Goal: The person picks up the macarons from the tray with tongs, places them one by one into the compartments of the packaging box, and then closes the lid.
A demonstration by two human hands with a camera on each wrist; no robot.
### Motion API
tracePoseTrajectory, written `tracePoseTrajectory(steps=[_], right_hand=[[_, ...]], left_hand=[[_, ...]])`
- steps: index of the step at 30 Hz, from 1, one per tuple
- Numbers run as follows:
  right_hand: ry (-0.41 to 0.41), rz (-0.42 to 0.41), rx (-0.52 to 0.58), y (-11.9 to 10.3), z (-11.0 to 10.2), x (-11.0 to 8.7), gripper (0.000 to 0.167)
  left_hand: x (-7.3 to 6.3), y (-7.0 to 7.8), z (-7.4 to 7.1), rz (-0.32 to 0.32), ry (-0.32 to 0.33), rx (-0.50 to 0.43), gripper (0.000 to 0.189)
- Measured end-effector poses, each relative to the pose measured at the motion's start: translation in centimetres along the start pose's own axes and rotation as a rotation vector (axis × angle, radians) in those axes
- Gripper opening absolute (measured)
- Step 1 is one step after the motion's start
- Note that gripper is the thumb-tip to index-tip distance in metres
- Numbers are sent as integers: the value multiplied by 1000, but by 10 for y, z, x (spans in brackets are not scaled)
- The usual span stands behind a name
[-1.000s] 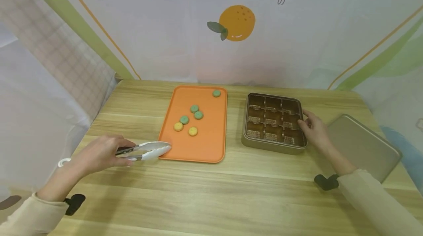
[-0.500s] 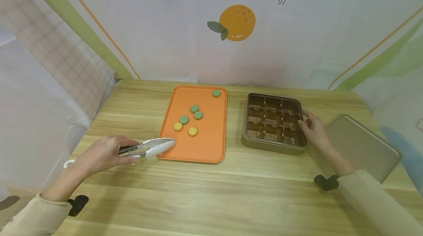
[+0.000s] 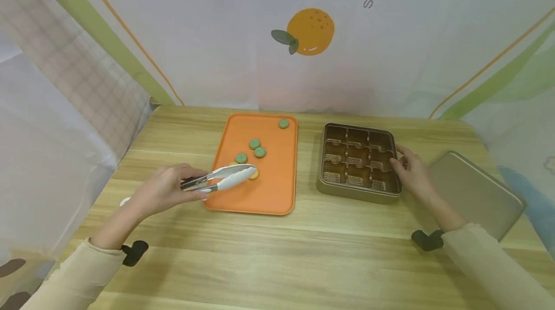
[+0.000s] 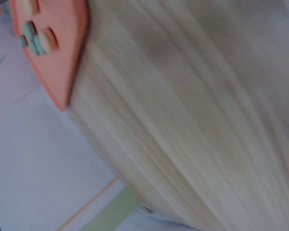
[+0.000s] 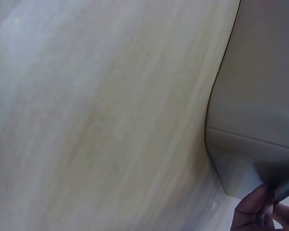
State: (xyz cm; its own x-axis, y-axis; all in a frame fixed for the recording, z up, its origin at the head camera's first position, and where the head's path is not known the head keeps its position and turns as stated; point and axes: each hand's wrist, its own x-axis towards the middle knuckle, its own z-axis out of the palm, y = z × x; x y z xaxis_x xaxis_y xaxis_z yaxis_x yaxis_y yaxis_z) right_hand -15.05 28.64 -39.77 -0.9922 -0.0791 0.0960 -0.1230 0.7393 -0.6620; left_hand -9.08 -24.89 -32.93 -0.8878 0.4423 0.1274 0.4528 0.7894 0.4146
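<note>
My left hand (image 3: 162,190) holds a pair of tongs (image 3: 237,178) with white scalloped tips. The tips are apart with nothing between them, over the left part of an orange tray (image 3: 277,200). Several green macarons (image 3: 259,152) lie on that tray. Two yellow macarons (image 3: 256,174) are partly hidden behind the tongs. My right hand (image 3: 412,170) grips the right side of a bronze-coloured tin (image 3: 357,193), thumb over its rim. A clear divided insert with several square compartments fills the tin. In the right wrist view, fingers (image 5: 253,209) hold the tin's wall (image 5: 260,110).
A flat metal lid (image 3: 479,192) lies on the wooden table (image 3: 277,262) to the right, partly under my right forearm. Behind the table hangs a fruit-print curtain (image 3: 217,49). One green macaron (image 3: 284,123) sits alone near the tray's far right corner.
My left hand has carried the tongs right and away from me, from the tray's near-left corner to over the yellow macarons. My right hand and the tin have stayed put.
</note>
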Motion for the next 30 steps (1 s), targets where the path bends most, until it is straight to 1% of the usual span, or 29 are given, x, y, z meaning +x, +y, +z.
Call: tracePoseTrajectory(steps=[7, 13, 16, 19, 24, 30], right_hand=[[20, -28, 10, 0, 2, 0, 50], [15, -26, 26, 1, 2, 0, 51], [15, -16, 15, 1, 2, 0, 51], [20, -10, 4, 0, 2, 0, 50], [28, -14, -5, 1, 3, 0, 49], [37, -17, -8, 2, 3, 0, 49]], left_hand=[[41, 25, 21, 53, -9, -138, 47], [75, 50, 42, 121, 5, -181, 47], [89, 62, 53, 130, 0, -193, 47], [99, 73, 63, 133, -14, -200, 46], [112, 88, 76, 156, -33, -204, 37], [121, 101, 82, 148, -55, -103, 41]])
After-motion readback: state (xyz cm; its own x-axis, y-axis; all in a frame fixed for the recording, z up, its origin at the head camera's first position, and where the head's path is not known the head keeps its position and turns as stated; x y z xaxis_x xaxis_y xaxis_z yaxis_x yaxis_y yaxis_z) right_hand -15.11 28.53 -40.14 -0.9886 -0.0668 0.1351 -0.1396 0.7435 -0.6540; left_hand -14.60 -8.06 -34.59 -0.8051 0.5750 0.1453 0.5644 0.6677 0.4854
